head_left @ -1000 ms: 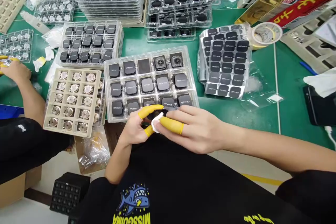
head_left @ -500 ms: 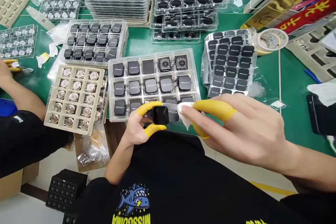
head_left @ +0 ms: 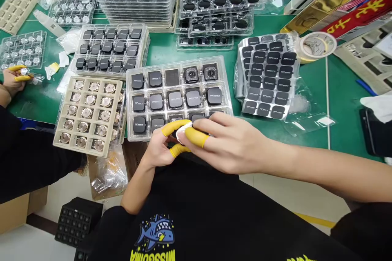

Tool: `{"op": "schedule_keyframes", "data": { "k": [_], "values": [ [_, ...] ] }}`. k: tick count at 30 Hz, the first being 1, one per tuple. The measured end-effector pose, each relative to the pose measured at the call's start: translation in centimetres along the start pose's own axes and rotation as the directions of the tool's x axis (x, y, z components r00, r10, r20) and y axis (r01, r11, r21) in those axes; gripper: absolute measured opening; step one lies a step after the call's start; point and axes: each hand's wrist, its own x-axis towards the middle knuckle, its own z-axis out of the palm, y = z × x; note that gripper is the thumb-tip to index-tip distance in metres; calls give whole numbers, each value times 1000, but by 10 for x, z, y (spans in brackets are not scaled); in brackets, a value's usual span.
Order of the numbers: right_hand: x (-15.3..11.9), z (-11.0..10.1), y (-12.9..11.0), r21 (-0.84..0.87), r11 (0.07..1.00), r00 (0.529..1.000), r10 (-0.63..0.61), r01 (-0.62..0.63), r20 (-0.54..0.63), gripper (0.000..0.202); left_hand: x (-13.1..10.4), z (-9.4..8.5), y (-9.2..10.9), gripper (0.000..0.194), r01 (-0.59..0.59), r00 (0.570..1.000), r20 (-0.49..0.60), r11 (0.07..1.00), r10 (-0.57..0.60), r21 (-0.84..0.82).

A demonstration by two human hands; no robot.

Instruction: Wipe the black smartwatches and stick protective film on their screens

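My left hand (head_left: pixel 161 144), with yellow finger cots on thumb and forefinger, grips a small square watch case. That watch case is almost wholly covered by my right hand (head_left: pixel 226 140). Between the right fingers, one in a yellow cot, is a white wiping cloth (head_left: pixel 183 132), pressed against the watch. Just beyond both hands lies a clear plastic tray (head_left: pixel 181 86) of square watch cases. Most of these carry dark printed film, while two at the back right show their sensor backs.
Left of the tray are a beige tray of round watches (head_left: pixel 87 112) and stacked clear trays (head_left: pixel 110 49). Sheets of dark labels (head_left: pixel 271 73) and a tape roll (head_left: pixel 317 45) lie to the right. A co-worker's hand (head_left: pixel 14 80) holds a small part at far left.
My right hand has moved left with the white cloth, from beside the watch case onto it, hiding its dark screen. The co-worker's hand has come further into view.
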Motion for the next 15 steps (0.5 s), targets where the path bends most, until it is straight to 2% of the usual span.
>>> {"op": "schedule_keyframes", "data": {
  "k": [3,7,9,11,13,15],
  "values": [
    [2,-1,9,-86,996,1000,-21,22,13,23,-1,2,-1,75,13,999,-44,998,-15,-61],
    [-7,-20,23,-88,995,992,-29,40,124,28,-2,5,4,73,42,995,-85,987,-56,-156],
    [-15,-32,28,-73,997,994,14,-6,111,25,-2,6,6,70,45,993,-96,982,-64,-185],
    [-21,-41,31,-36,994,993,109,-108,41,21,-2,6,7,68,21,995,-90,979,-40,-202],
    [-21,-44,31,19,982,982,188,-189,16,22,-2,5,7,68,2,997,-75,980,-17,-200],
    [-16,-38,30,58,981,982,183,-185,46,23,-1,5,6,70,3,998,-56,982,-13,-187]
  ]
}}
